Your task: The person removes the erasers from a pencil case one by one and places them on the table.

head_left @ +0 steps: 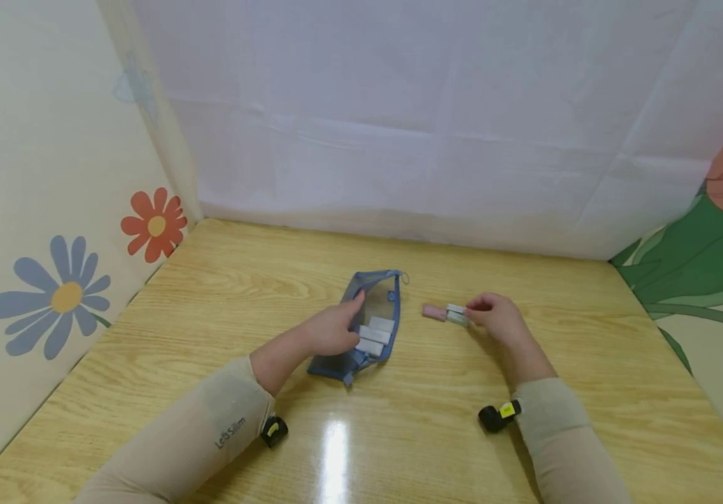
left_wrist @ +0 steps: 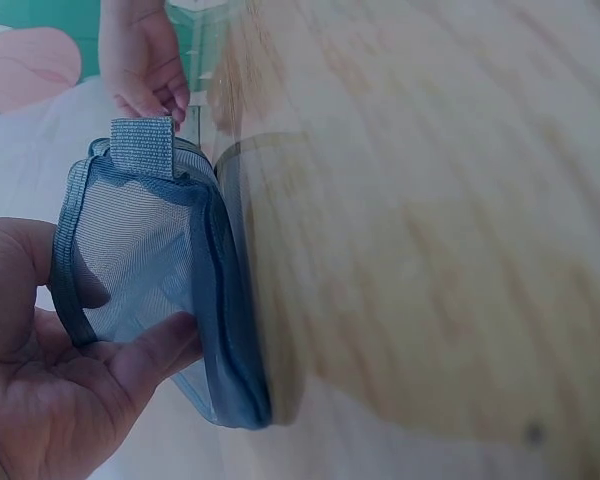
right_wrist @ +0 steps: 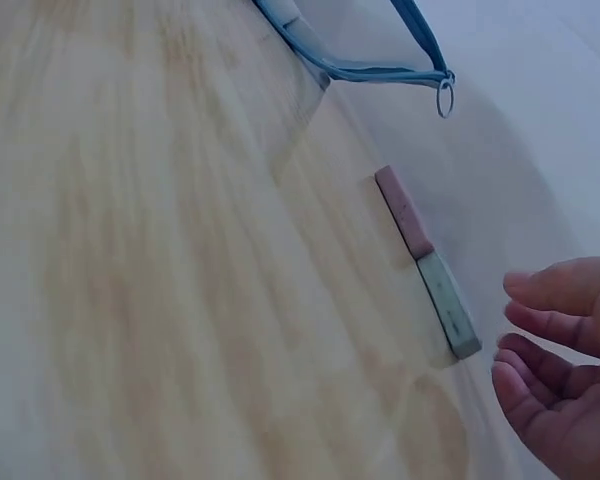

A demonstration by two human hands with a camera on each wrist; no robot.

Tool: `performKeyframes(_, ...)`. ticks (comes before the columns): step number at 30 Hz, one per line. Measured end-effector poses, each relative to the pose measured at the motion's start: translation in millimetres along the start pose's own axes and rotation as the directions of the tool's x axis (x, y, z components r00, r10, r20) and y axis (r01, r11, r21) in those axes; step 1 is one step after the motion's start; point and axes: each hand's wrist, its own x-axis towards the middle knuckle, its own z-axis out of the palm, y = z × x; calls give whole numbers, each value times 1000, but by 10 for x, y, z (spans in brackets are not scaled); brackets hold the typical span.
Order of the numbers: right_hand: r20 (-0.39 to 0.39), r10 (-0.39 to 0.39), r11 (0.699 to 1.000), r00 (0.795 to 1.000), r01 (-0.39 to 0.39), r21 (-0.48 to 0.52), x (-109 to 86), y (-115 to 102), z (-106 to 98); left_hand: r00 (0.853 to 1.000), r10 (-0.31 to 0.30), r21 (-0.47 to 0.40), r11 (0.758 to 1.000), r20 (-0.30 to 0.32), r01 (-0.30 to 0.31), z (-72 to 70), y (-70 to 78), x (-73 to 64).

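My left hand (head_left: 330, 329) grips the side of a blue mesh zip pouch (head_left: 397, 315), its fingers curled at the pouch's edge. In the left wrist view the pouch (left_wrist: 130, 230) stands on its side, fingertips partly behind the mesh. Several small white oblong blocks (head_left: 375, 334) lie inside, near the bottom end. Right of the pouch, a pink block (head_left: 434, 312) and a pale green block (right_wrist: 448, 305) lie end to end on the table. My right hand (head_left: 496, 318) is beside the pale green block, fingers loosely bent and apart, with nothing between them in the right wrist view (right_wrist: 565, 350).
The wood-grain table (head_left: 437, 434) carries everything. A white sheet (head_left: 430, 140) hangs along its back edge, and flower-printed panels flank it at left and right. A metal ring (head_left: 405, 278) hangs from the pouch's far corner. Black wrist cameras sit on both sleeves.
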Motion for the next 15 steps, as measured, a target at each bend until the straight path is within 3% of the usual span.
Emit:
performKeyframes(8,2,-121,991,993,121,-49,-39,-223,88,1000,10,10,1000,-7,-10,2,9,-6)
performKeyframes(15,57,-136,990,989,137,-14,-23,-402,280,1000,16,17,1000,-10,-15,10,-3,-1)
